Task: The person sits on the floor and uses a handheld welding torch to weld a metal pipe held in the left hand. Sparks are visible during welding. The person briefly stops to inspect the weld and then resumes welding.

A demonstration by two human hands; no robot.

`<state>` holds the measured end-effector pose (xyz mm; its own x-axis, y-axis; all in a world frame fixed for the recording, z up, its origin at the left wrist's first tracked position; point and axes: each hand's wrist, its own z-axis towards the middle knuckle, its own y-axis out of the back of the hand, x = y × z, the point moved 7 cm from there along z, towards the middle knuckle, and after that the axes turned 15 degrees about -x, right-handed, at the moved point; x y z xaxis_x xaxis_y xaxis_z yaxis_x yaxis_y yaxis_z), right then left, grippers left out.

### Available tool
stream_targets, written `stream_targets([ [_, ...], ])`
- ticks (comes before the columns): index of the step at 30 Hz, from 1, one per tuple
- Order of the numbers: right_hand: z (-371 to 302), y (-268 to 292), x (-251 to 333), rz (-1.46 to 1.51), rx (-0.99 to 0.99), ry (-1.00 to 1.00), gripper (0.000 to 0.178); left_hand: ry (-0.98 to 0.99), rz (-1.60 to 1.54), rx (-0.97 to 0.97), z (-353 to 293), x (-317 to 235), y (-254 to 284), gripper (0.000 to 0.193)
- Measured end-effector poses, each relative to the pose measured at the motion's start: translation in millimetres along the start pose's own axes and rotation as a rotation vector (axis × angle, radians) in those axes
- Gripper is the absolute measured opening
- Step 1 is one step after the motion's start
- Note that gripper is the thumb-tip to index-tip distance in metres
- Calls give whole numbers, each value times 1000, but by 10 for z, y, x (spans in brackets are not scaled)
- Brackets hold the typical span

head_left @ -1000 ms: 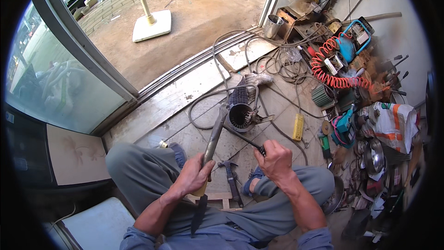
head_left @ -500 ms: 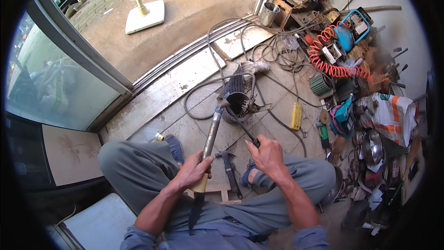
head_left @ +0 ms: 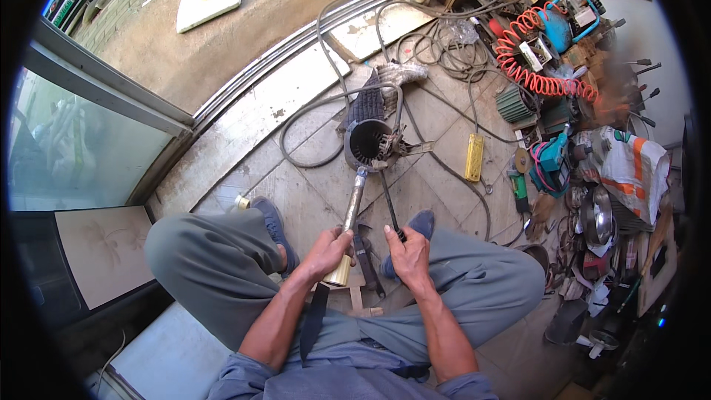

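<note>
My left hand (head_left: 330, 252) is closed round a long silvery tube (head_left: 354, 204) with a pale yellow lower end (head_left: 338, 272). From that end a dark, flat, blade-like piece (head_left: 314, 322) points back toward my lap. The tube's far tip is at the near rim of a dark hollow metal cylinder (head_left: 355, 150) on the floor, ribbed inside. My right hand (head_left: 409, 253) grips a thin dark rod (head_left: 389, 200) by its dark handle, thumb stretched along it; its tip is by the same rim. Between my feet lies a hammer (head_left: 364, 255), partly hidden by my left hand and the tube.
Grey cables (head_left: 296, 155) loop across the tiles around the cylinder. A yellow power strip (head_left: 474, 157), a green angle grinder (head_left: 521, 191), a teal power tool (head_left: 549, 163) and an orange coiled hose (head_left: 511, 74) crowd the right. A glass door (head_left: 67, 133) stands left.
Both hands have come closer together, the right moving left and down with the rod. The tube's tip has moved to the cylinder's near rim. The view has shifted slightly.
</note>
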<state>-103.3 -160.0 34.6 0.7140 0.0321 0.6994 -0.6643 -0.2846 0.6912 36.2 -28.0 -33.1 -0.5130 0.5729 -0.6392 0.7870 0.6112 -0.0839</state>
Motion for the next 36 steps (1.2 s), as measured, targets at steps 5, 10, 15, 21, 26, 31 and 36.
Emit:
stream_targets([
  [5,130,-132,-95,-86,54,10,45,144,-22,-24,-23,-88,103,35],
  [10,141,-144,-7,-199,83,76,43,114,145,-18,47,-243,214,35],
  [15,103,-120,76,-241,3,211,43,125,504,-45,-19,-701,356,40],
  [21,154,-90,-42,-49,-42,55,44,-103,1083,-27,-52,-1515,346,46],
  [26,242,-81,-78,169,-22,-134,44,-223,1297,62,57,-1639,284,43],
  [31,235,-57,-70,155,1,-131,43,-104,1005,6,-3,-1571,433,66],
  [36,190,-151,-64,177,37,-123,44,-267,1207,-76,-149,-1594,541,56],
])
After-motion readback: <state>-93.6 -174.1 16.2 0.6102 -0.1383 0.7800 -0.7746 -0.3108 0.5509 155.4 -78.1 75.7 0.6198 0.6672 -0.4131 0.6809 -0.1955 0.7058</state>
